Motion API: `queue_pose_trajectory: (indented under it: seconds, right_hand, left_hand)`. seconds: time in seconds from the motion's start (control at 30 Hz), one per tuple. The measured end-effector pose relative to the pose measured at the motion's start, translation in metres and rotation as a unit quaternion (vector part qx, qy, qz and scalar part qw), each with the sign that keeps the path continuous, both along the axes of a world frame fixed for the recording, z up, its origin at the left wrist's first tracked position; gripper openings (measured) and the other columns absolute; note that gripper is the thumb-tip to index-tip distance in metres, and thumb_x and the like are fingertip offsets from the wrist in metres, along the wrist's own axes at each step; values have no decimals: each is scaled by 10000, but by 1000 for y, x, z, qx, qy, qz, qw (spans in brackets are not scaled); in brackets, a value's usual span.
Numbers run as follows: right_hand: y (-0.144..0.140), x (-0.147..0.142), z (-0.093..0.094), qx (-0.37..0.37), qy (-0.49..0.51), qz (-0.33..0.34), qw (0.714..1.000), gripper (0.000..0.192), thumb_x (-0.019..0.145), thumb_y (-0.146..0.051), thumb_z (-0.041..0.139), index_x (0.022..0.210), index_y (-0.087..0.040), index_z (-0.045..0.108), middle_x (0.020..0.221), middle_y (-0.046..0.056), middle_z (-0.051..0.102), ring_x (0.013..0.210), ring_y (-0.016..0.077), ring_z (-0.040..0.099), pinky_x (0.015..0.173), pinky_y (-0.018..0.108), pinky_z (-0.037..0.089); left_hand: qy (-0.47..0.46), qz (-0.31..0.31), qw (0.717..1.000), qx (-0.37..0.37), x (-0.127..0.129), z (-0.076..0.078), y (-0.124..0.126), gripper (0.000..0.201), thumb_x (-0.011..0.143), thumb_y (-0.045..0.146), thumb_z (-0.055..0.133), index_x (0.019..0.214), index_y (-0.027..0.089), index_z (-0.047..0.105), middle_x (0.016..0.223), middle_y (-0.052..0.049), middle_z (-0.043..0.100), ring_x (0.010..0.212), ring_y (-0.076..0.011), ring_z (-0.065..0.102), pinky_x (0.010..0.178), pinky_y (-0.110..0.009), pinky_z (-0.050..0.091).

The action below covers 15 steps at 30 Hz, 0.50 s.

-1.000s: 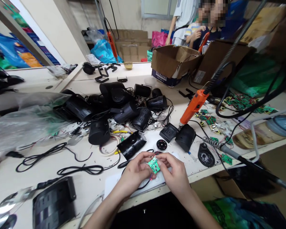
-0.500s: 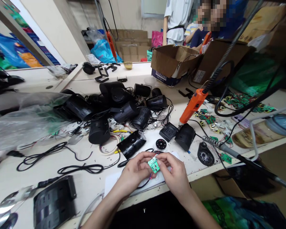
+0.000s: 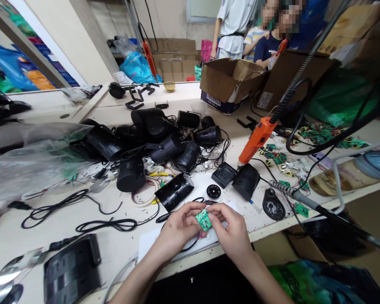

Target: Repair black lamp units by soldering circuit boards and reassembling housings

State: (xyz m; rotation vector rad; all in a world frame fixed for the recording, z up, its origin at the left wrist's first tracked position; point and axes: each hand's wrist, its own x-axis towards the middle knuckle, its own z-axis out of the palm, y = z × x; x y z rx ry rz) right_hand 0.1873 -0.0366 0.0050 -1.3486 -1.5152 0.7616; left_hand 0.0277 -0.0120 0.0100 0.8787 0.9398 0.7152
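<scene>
A small green circuit board (image 3: 204, 220) sits between my two hands near the table's front edge, with thin wires running from it. My left hand (image 3: 184, 223) pinches its left side, and my right hand (image 3: 225, 220) grips the right side with the thumb on its face. Just beyond my fingers lies a round black disc (image 3: 213, 191) with small markings. A black cylindrical housing (image 3: 175, 192) rests behind my left hand. Farther right are a black square part (image 3: 223, 175) and another black housing (image 3: 245, 182). The undersides of my fingers are hidden.
An orange electric screwdriver (image 3: 257, 141) hangs at right, beside a soldering iron (image 3: 291, 192). Black housings (image 3: 166, 147) are heaped mid-table. Loose circuit boards (image 3: 326, 137) and a jar (image 3: 351, 175) are at right. Coiled cables (image 3: 110, 223) lie left. People (image 3: 237, 29) are behind a cardboard box (image 3: 231, 84).
My hands stay in nearly the same place, with the circuit board tilted slightly differently. In the background, a person in dark blue has shifted and the orange tool there has moved.
</scene>
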Motion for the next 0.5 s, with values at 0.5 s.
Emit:
queue_pose_trajectory:
  seconds: [0.5]
  right_hand:
    - [-8, -3, -1, -24, 12, 13, 1000, 96, 849, -159, 528, 786, -203, 586, 677, -2, 660, 571, 123, 641, 535, 197, 532]
  left_hand:
    - [80, 9, 997, -2, 2, 8, 2, 522, 586, 177, 652, 1103, 160, 581, 877, -10, 621, 620, -86, 510, 565, -223, 434]
